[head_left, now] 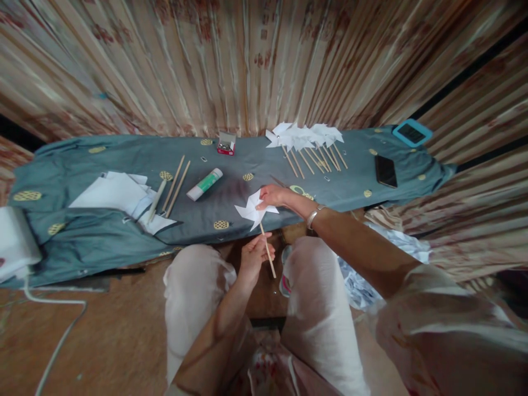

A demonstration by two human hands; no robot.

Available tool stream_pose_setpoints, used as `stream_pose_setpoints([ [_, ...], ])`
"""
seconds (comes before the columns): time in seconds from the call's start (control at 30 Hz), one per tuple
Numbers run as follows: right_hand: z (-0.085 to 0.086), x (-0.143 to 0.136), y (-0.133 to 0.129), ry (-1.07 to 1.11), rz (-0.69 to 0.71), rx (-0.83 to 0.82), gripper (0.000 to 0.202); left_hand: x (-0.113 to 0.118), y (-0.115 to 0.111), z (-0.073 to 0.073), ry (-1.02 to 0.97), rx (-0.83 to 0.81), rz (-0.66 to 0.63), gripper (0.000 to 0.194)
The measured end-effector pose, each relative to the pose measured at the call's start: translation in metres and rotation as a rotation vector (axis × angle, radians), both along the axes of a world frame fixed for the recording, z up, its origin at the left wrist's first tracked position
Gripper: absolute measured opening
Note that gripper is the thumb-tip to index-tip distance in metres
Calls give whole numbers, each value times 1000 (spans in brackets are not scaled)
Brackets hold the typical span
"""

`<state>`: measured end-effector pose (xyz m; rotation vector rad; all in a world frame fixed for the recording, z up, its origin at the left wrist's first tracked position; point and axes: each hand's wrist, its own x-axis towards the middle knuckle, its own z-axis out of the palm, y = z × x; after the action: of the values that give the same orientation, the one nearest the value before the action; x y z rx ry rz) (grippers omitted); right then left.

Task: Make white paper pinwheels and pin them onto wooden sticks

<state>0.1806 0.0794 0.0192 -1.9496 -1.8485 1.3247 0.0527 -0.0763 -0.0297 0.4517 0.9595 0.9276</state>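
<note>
A white paper pinwheel [249,209] on a thin wooden stick [270,258] is held over the front edge of the cloth-covered table [231,190]. My left hand [254,254] is closed around the stick below the paper blades. At the top, my right hand [272,196] pinches the pinwheel's paper near its middle, its fingers hiding part of the blades. Just behind my right hand lie scissors [296,189] with a light green handle, partly covered by the hand. A green and white glue stick [205,184] lies to the left of the pinwheel.
Several finished pinwheels [307,137] lie in a row at the back. A small red box [226,144] of metal pins stands near them. White paper sheets [111,192] and loose sticks [178,188] lie left. A phone [386,171] and a blue-framed device [412,132] rest at right.
</note>
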Motion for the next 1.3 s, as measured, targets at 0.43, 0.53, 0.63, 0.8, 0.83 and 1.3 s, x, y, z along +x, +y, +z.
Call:
stream_pose_setpoints([
  [0.43, 3, 1, 2, -2, -16, -5, 36, 1, 0, 1, 5, 22, -4, 64],
  [0.53, 4, 0, 1, -1, -15, -9, 36, 1, 0, 1, -1, 31, -7, 64],
  [0.63, 6, -1, 0, 5, -16, -14, 33, 1, 0, 1, 4, 34, -10, 64],
  [0.8, 6, -2, -1, 25, -30, -23, 31, 2, 0, 2, 8, 30, -8, 63],
  [0.83, 5, -2, -1, 29, -33, -25, 30, 2, 0, 2, 8, 30, -8, 63],
  [1.3, 5, -2, -8, 113, -110, 7, 29, 2, -2, 6, 7, 16, 42, 65],
])
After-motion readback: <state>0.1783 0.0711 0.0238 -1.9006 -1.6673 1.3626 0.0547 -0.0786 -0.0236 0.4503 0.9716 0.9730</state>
